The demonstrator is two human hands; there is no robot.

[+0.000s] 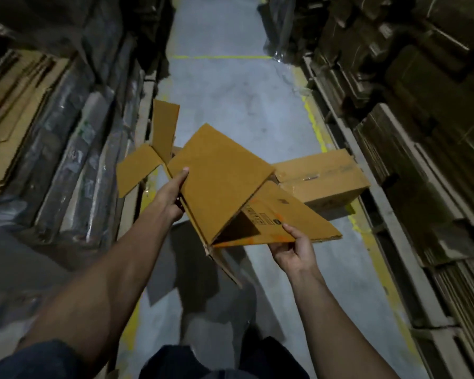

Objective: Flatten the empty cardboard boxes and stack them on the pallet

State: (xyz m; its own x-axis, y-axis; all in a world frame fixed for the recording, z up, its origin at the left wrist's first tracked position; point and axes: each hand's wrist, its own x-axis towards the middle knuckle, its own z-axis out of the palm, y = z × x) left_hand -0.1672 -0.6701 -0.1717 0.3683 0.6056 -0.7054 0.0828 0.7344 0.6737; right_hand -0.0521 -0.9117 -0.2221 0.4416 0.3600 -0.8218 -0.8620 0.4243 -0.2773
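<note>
I hold a brown cardboard box (219, 176) in the air over the aisle, partly collapsed, its flaps splayed out at the far left. My left hand (173, 195) grips its left edge, thumb on the top panel. My right hand (292, 248) pinches the near edge of a lower printed flap, thumb on top. A second brown box (323, 179), still in its box shape, lies on the floor just behind the held one. No pallet can be made out with certainty in the dim light.
A grey concrete aisle (230, 91) with yellow floor lines (315, 124) runs ahead. Stacks of flattened cardboard (14, 127) line the left side. Dark stacked cartons (427, 110) line the right. My legs (192, 359) show at the bottom.
</note>
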